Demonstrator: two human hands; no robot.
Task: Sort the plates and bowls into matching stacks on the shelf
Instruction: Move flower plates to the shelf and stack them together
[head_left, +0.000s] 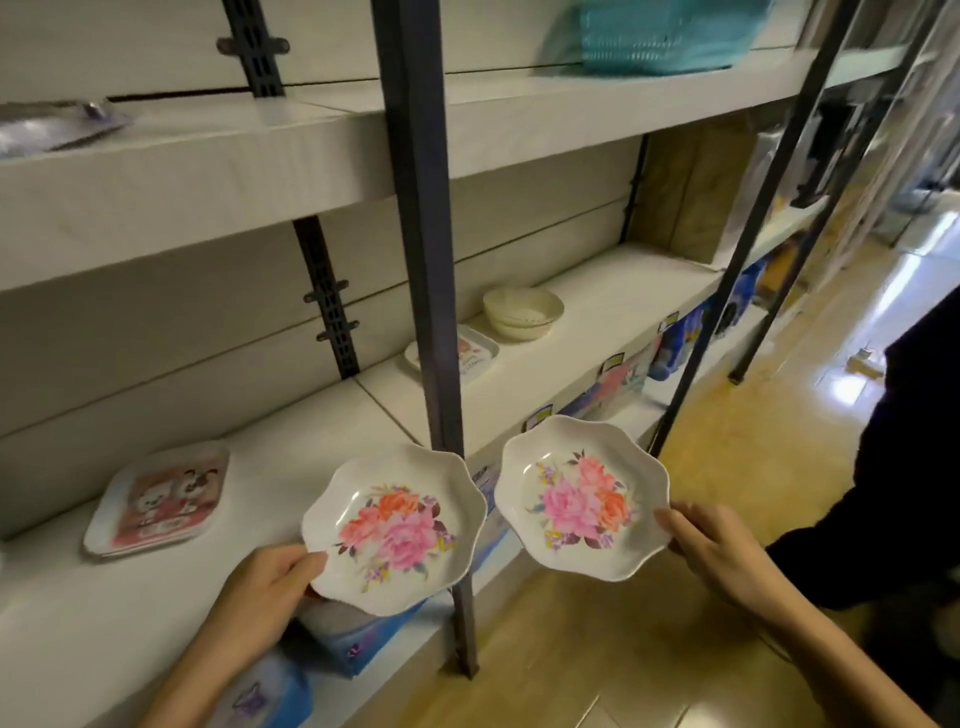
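Gripping a flowered plate (395, 525) at its 7 o'clock rim, the left hand (265, 577) holds it before the shelf (597, 322). The right hand (717, 545) pinches a matching plate (582, 499), at 3 o'clock beside it.

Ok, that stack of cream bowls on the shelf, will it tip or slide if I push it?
The cream bowls look nested, so they'd probably move together. The white shelf looks smooth, so a low push likely slides them; a push at the rim may rock them.
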